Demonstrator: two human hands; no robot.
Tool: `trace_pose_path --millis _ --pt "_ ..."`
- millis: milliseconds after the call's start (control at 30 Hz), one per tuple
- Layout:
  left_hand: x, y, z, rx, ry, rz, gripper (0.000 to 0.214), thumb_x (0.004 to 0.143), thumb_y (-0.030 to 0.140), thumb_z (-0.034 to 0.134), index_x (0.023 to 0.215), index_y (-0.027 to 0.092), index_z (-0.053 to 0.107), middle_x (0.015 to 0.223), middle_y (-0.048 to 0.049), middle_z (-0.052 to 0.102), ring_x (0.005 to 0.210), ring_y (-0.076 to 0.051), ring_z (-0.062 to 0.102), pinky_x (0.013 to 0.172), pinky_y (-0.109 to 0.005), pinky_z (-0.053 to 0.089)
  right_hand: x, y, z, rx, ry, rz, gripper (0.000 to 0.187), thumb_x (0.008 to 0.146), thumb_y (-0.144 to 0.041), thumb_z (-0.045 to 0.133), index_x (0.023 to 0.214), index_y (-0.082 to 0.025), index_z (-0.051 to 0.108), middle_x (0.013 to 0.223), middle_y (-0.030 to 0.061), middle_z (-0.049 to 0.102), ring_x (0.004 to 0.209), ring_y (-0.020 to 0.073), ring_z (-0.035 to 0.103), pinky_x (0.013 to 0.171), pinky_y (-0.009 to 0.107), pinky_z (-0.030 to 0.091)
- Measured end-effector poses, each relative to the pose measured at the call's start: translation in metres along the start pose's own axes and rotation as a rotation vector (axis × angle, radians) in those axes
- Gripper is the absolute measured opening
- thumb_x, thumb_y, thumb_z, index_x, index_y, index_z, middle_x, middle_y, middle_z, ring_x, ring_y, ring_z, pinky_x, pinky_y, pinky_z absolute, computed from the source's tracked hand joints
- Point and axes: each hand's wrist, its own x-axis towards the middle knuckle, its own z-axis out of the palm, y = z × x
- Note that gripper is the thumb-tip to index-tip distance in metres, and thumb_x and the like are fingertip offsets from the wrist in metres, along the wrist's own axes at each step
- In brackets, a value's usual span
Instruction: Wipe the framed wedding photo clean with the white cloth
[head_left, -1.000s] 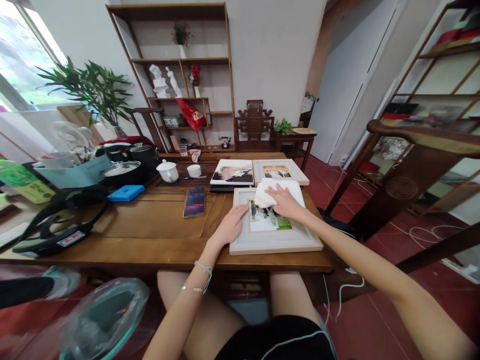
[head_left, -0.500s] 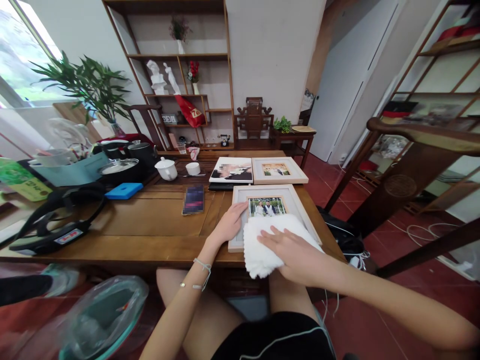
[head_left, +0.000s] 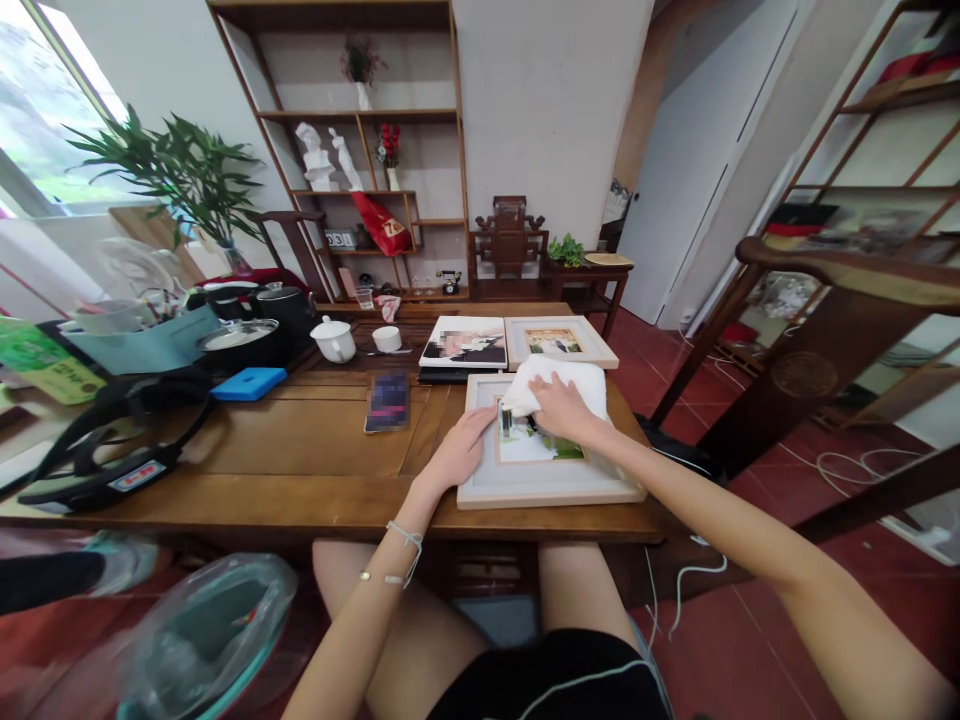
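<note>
A light wooden picture frame lies flat at the table's front edge, holding a photo partly covered. My left hand rests on the frame's left side, fingers stretched out flat. Under my right hand is a folded white towel, its fingers pressed over the cloth. The towel covers the upper right of the frame and the top of the photo.
Behind lie a photo album and another framed photo. To the left are a phone, a white lidded cup, a small bowl, a blue box and a black headset. A lined bin stands below.
My right hand has pushed the towel away from me, from the frame's lower part to its upper right. The lower photo now shows. My left hand has stayed in place.
</note>
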Motion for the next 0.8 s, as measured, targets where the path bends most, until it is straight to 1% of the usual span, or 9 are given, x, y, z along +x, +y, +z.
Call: trace_pose_path --millis 67,167,267,367,433,500,567,700,800 --pt "0.0 -0.001 0.001 -0.02 0.017 -0.003 0.062 0.078 0.002 0.035 0.137 0.014 0.048 0.14 -0.0123 0.051 0.132 -0.023 0.043 0.116 -0.047 0.031 -0.013 -0.016 0.001 -0.025 -0.033 -0.039 0.058 0.076 -0.013 0.047 0.134 -0.009 0.048 0.143 0.0205 0.045 0.13 0.039 0.038 0.099 0.054 0.035" --pt "0.0 -0.002 0.002 -0.051 0.031 0.009 0.057 0.081 0.007 0.039 0.136 0.016 0.049 0.139 -0.013 0.052 0.13 -0.025 0.045 0.113 -0.048 0.034 -0.043 -0.043 0.003 -0.045 -0.072 -0.163 0.048 0.076 -0.016 0.051 0.123 -0.008 0.056 0.128 0.0239 0.056 0.115 0.0354 0.053 0.089 0.046 0.045" --pt "0.0 0.0 0.001 -0.059 0.036 -0.007 0.052 0.084 0.011 0.04 0.136 0.016 0.049 0.139 -0.0133 0.053 0.13 -0.026 0.046 0.112 -0.049 0.035 -0.074 -0.067 0.001 -0.086 -0.068 -0.317 0.045 0.075 -0.017 0.053 0.119 -0.005 0.058 0.116 0.026 0.061 0.103 0.034 0.059 0.078 0.041 0.049" --pt "-0.001 0.002 0.0 -0.055 0.035 -0.03 0.052 0.086 0.012 0.04 0.136 0.016 0.049 0.14 -0.0126 0.051 0.13 -0.025 0.045 0.113 -0.048 0.035 -0.095 -0.074 0.0 -0.119 -0.025 -0.471 0.049 0.075 -0.015 0.052 0.122 -0.003 0.056 0.112 0.0249 0.062 0.103 0.0357 0.058 0.075 0.042 0.05" --pt "-0.001 0.002 0.001 -0.051 0.038 -0.026 0.054 0.084 0.01 0.04 0.137 0.017 0.049 0.14 -0.0117 0.052 0.13 -0.024 0.046 0.113 -0.047 0.035 -0.098 -0.066 0.001 -0.097 -0.016 -0.517 0.051 0.073 -0.012 0.051 0.123 -0.007 0.056 0.115 0.0216 0.062 0.107 0.0343 0.057 0.078 0.042 0.049" --pt "-0.001 0.0 0.002 -0.041 0.044 -0.02 0.056 0.082 0.007 0.038 0.136 0.017 0.049 0.139 -0.0109 0.053 0.131 -0.023 0.045 0.114 -0.047 0.033 -0.093 -0.05 0.006 -0.057 -0.031 -0.492 0.052 0.072 -0.01 0.05 0.124 -0.013 0.056 0.118 0.0176 0.062 0.11 0.0308 0.058 0.084 0.041 0.047" --pt "-0.001 -0.002 0.003 -0.029 0.039 -0.015 0.059 0.081 0.004 0.035 0.137 0.017 0.048 0.14 -0.0105 0.052 0.132 -0.023 0.044 0.115 -0.048 0.032 -0.08 -0.03 0.011 -0.046 -0.046 -0.41 0.054 0.072 -0.008 0.049 0.125 -0.016 0.056 0.122 0.0156 0.061 0.111 0.0293 0.057 0.087 0.041 0.046" --pt "-0.001 -0.005 0.003 -0.007 0.012 -0.008 0.063 0.078 0.002 0.034 0.139 0.016 0.046 0.144 -0.0107 0.048 0.134 -0.023 0.042 0.117 -0.049 0.03 -0.044 0.008 0.017 -0.125 0.004 -0.175 0.061 0.072 -0.006 0.047 0.131 -0.013 0.051 0.138 0.0176 0.051 0.125 0.034 0.047 0.096 0.047 0.041" --pt "-0.001 -0.006 0.003 -0.001 0.01 -0.006 0.065 0.077 0.001 0.035 0.139 0.017 0.047 0.144 -0.0098 0.049 0.135 -0.023 0.042 0.117 -0.049 0.03 -0.015 0.024 0.011 -0.133 0.086 -0.049 0.06 0.074 -0.005 0.046 0.134 -0.011 0.048 0.142 0.0174 0.048 0.13 0.035 0.041 0.1 0.049 0.037"
